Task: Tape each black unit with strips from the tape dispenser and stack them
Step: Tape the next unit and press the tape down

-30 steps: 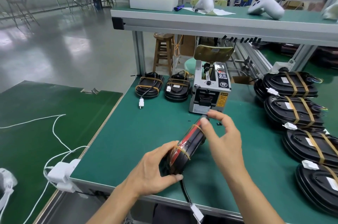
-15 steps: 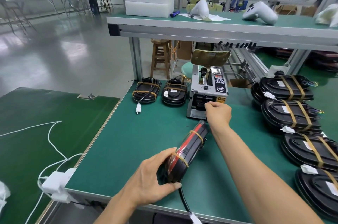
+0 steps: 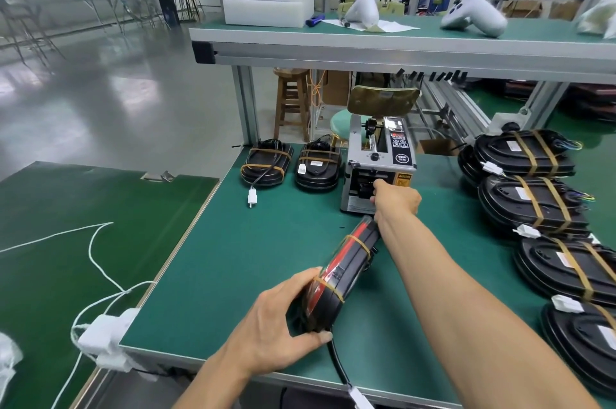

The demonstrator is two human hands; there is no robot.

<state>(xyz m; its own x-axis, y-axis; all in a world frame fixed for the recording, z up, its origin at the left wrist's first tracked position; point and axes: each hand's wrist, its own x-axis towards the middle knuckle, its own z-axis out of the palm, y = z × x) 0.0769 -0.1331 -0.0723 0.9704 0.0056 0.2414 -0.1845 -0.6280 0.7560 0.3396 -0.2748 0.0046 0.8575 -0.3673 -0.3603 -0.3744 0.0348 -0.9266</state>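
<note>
Two taped units (image 3: 290, 165) sat left of the tape dispenser (image 3: 380, 165); more lay stacked at right (image 3: 533, 201). The left hand (image 3: 276, 318) gripped the black unit (image 3: 340, 275) on edge — two bands on. The right hand (image 3: 396, 200) was curled at the dispenser's slot; whether it pinched a strip could not be told.

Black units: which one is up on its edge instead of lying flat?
The black unit that the left hand grips at the table's near edge. It shows a red face; the others, behind and at the right, lie flat.

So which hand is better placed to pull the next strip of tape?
The right hand: it is already at the tape dispenser outlet, while the left hand holds the black unit.
</note>
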